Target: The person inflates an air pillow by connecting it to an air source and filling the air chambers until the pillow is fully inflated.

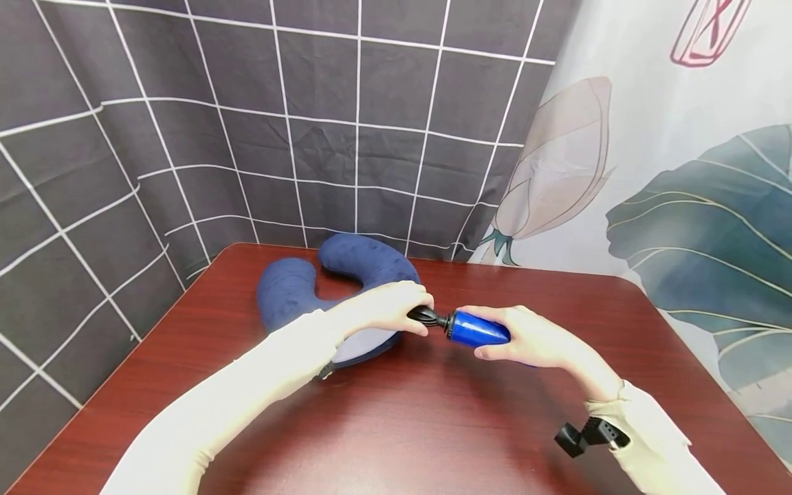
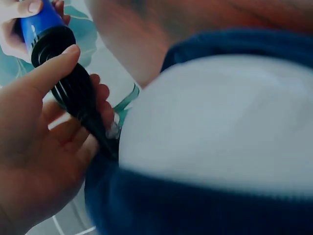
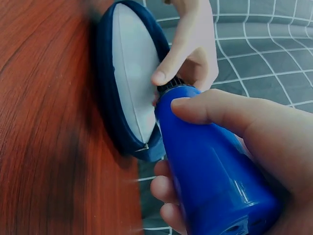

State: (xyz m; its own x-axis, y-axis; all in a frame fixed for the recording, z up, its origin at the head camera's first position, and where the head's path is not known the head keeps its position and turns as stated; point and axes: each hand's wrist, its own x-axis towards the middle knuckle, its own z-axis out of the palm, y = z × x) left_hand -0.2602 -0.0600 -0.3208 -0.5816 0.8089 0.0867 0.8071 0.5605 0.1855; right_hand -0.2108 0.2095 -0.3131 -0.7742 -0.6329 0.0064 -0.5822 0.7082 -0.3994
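Both hands hold one long object above the table. It has a smooth, glossy blue tapered body [image 1: 473, 330] and a slim black ribbed part [image 1: 424, 315], joined by a dark collar; its exact kind is unclear. My right hand [image 1: 533, 338] grips the blue body, its thumb along the side in the right wrist view. On the black part, my left hand [image 1: 396, 307] closes its thumb and fingers. In the left wrist view the black part [image 2: 78, 93] narrows to a thin tail. Right behind the left hand lies a navy U-shaped neck pillow [image 1: 287, 289] with a pale panel [image 2: 220, 117].
The reddish-brown wooden table [image 1: 383, 426] spreads under the hands. A dark grey curtain with white grid lines [image 1: 322, 151] hangs behind it, and a white curtain with leaf prints [image 1: 631, 206] at the right. A black device [image 1: 590, 435] is strapped to the right wrist.
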